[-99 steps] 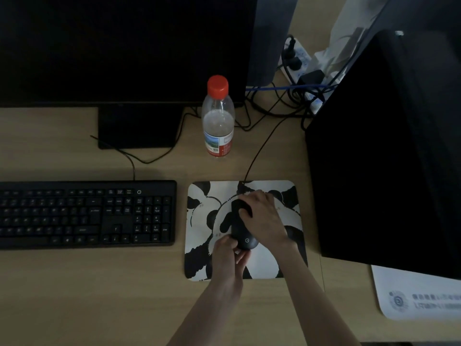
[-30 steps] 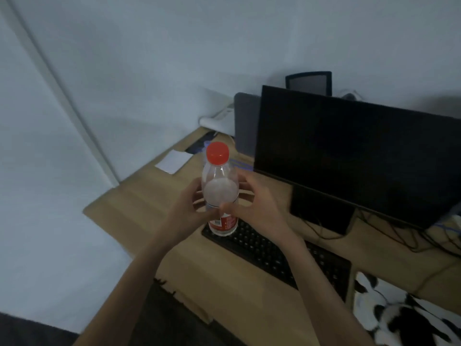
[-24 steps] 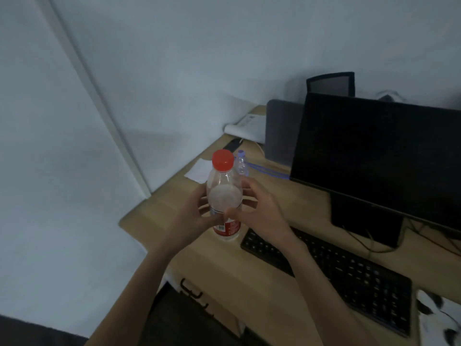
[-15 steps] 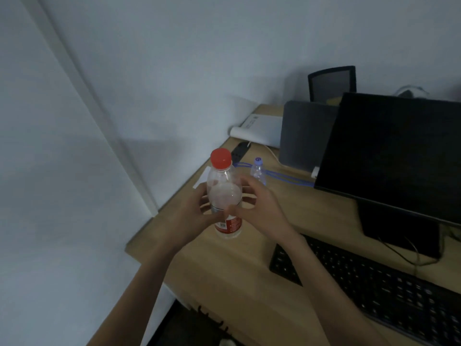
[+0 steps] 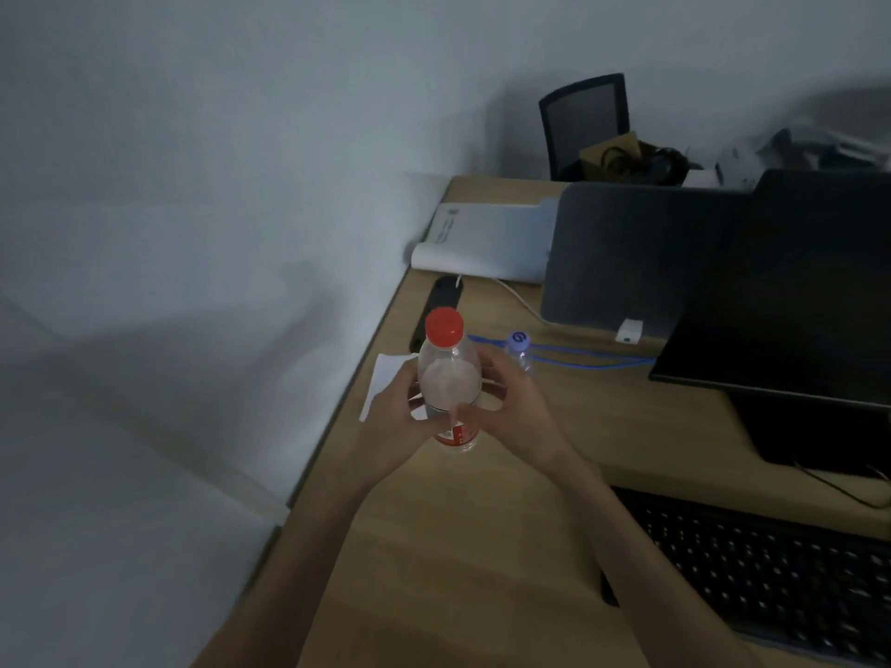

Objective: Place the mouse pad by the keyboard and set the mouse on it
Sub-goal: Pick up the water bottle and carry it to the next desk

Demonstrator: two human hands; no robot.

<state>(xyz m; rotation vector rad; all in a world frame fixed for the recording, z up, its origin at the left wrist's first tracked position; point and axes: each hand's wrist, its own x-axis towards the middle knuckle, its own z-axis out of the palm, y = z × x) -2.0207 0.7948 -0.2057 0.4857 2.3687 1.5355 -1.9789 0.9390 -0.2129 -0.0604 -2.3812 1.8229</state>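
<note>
I hold a clear plastic bottle with a red cap and red label upright above the left end of the wooden desk. My left hand wraps its left side and my right hand grips its right side. The black keyboard lies at the lower right, only its left part in view. The mouse pad and the mouse are out of view.
A black monitor stands at the right. Behind it are a grey panel, a white box, a small bottle with a purple cap, blue cables, a black power strip and a white paper. The desk's left edge drops beside the wall.
Earlier both hands were on the mouse on the panda mouse pad. Since then they have taken the bottle and carried it left past the keyboard; the view has swung left with it.
</note>
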